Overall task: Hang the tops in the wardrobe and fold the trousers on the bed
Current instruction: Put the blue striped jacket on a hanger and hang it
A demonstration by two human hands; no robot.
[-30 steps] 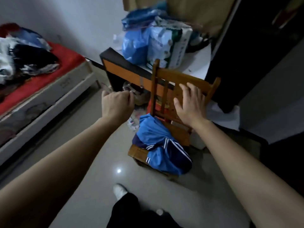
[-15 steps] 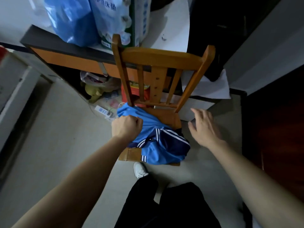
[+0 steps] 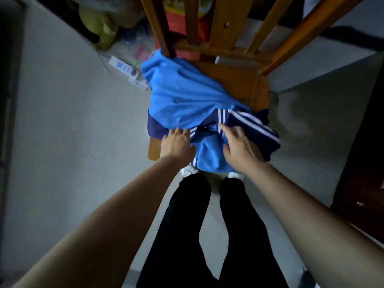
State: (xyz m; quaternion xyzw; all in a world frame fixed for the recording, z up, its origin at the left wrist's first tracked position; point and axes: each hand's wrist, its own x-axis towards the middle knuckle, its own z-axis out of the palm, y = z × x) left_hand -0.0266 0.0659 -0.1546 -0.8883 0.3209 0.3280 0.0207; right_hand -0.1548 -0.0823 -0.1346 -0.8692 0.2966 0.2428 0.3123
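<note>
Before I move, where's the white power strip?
In the head view, the white power strip lies on the floor left of the wooden chair, close beside the upper-left edge of the blue tracksuit garment draped over its seat.

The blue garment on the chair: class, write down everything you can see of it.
The blue garment is a crumpled heap of smooth, sporty-looking fabric: bright blue, with dark navy panels edged in white stripes. It lies on the seat of the wooden chair, spilling over its front and left edges. The right hand rests on it with spread fingers; the left hand touches its near left edge, grip unclear. Whether it is one piece or two cannot be told.
</note>
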